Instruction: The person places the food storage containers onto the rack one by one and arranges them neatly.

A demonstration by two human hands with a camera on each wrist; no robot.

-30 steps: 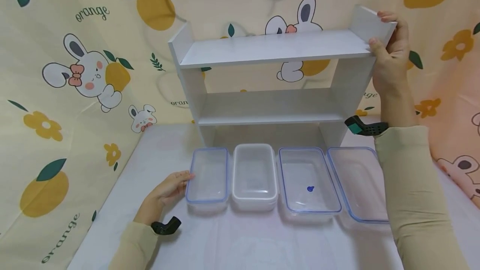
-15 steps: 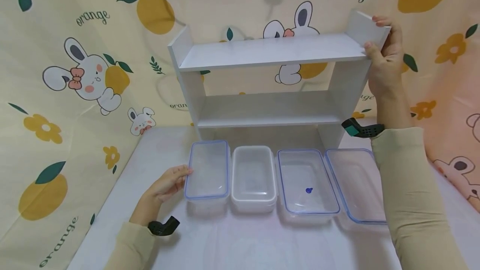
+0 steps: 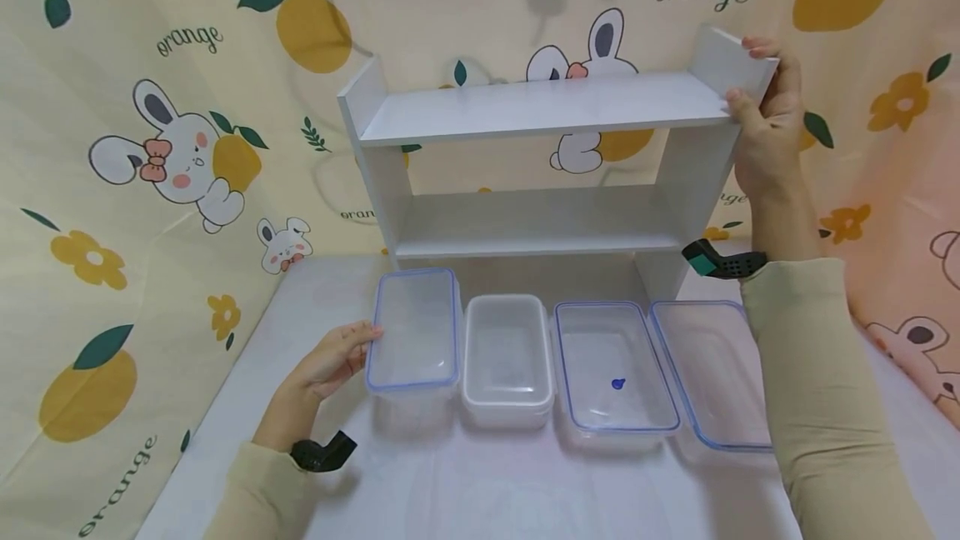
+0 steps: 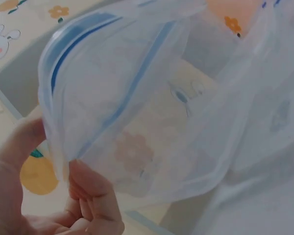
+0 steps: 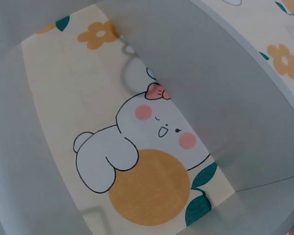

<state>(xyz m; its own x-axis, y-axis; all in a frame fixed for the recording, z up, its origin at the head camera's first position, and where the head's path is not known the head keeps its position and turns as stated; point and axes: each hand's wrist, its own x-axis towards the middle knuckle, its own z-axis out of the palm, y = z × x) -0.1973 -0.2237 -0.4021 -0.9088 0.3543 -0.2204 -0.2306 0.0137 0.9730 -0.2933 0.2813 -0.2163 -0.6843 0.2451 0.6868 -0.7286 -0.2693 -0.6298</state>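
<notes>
In the head view, my left hand (image 3: 324, 371) pinches the left edge of a clear plastic food container (image 3: 415, 332) with a blue rim, at the left end of a row. In the left wrist view, my thumb and fingers (image 4: 95, 193) hold the side of this container (image 4: 137, 93), which is see-through. At the upper right, my right hand (image 3: 774, 136) grips the top of the right side panel of a white shelf unit (image 3: 540, 107). The right wrist view looks through the unit's boards (image 5: 201, 73) to the printed cloth behind; the right hand's hold is out of that view.
Beside the held container stand a white-rimmed container (image 3: 508, 357) and two blue-rimmed ones, a middle container (image 3: 615, 340) and a right container (image 3: 712, 365) partly behind the right sleeve (image 3: 810, 373). The white-covered table (image 3: 487, 490) meets a printed backdrop (image 3: 247, 40).
My left hand has raised the left container a little and moved it toward the shelf unit, away from the table front. The right hand keeps its grip; the view has shifted slightly.
</notes>
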